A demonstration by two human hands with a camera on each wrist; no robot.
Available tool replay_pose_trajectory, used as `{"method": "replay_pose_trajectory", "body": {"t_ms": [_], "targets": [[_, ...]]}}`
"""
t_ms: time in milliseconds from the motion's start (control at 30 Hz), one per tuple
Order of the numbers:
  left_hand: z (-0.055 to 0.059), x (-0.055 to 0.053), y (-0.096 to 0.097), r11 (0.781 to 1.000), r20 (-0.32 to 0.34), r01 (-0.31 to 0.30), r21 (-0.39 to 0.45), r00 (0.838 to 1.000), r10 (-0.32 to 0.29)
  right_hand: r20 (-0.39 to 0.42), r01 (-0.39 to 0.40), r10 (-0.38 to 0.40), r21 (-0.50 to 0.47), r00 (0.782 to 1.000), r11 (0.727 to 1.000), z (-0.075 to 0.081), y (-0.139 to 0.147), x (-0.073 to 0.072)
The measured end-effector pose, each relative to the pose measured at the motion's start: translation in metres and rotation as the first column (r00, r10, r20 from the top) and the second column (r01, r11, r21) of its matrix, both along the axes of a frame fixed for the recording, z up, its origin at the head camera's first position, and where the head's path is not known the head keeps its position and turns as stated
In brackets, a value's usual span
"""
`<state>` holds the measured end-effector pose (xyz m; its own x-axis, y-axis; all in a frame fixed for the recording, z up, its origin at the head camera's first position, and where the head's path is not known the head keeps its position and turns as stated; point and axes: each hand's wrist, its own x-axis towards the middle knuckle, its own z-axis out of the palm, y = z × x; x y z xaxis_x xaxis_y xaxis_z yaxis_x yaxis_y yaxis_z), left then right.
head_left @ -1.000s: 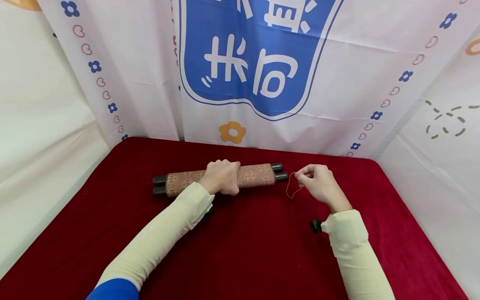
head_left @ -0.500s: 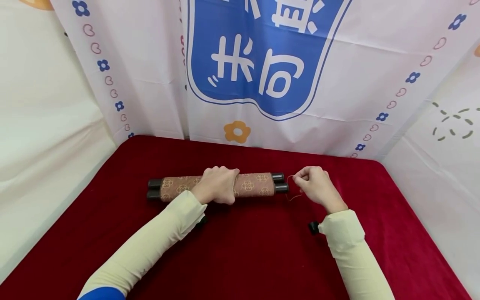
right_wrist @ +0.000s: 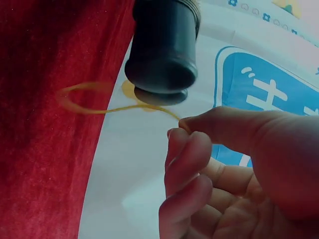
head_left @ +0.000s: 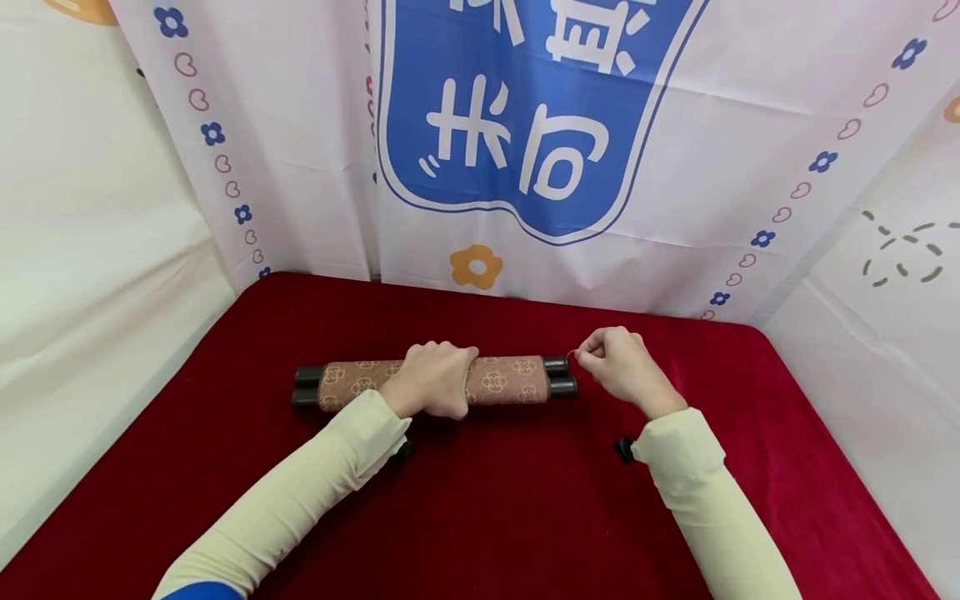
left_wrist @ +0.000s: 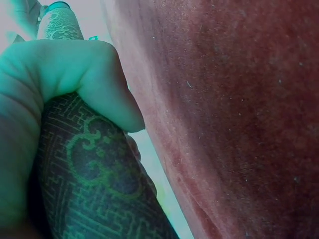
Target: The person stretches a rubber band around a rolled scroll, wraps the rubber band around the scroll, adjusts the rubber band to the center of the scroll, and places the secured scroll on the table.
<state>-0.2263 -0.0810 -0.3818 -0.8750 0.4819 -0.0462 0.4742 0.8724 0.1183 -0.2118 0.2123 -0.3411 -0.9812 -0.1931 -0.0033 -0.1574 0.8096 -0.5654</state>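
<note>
A double-rolled scroll (head_left: 506, 381) in brown patterned brocade lies crosswise in the head view, with black rod ends at both sides. My left hand (head_left: 431, 379) grips it around the middle; the left wrist view shows the thumb bent over the brocade (left_wrist: 99, 169). Beside the right rod ends, my right hand (head_left: 624, 362) pinches a thin yellowish loop, which looks like a rubber band (right_wrist: 102, 112), between thumb and fingertips. In the right wrist view the band hangs out just under the black rod ends (right_wrist: 162, 50). Whether the band touches the rods, I cannot tell.
A red velvet cloth (head_left: 495, 517) covers the table. Behind it hangs a white printed curtain (head_left: 315, 208) with a blue panel, and pale fabric walls (head_left: 90, 250) rise at both sides. Dark wrist cameras (head_left: 624, 450) sit under the sleeves.
The scroll has come slightly nearer and turned more level in the left hand. My right hand has moved left with the band, from clear of the rod ends to right beside them.
</note>
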Motion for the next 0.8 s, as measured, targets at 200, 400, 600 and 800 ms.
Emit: {"method": "replay_pose_trajectory", "body": {"t_ms": [200,400,600,800], "targets": [[0.001,0.002,0.000,1.000,0.002,0.017,0.004,1.000,-0.017,-0.003,-0.027,0.027,0.016,1.000,1.000,-0.001,-0.008,-0.003],[0.004,0.004,0.000,1.000,0.011,0.019,0.004,1.000,-0.019,-0.034,-0.076,0.077,0.041,0.996,0.996,0.003,-0.013,-0.003],[0.003,0.005,0.002,1.000,0.017,0.015,-0.014,1.000,-0.015,-0.071,-0.105,0.111,0.092,0.991,0.990,0.006,-0.017,-0.001],[0.005,0.005,0.003,1.000,0.007,0.012,-0.003,1.000,-0.012,-0.059,-0.102,0.110,0.124,0.992,0.987,0.010,-0.018,0.006]]}}
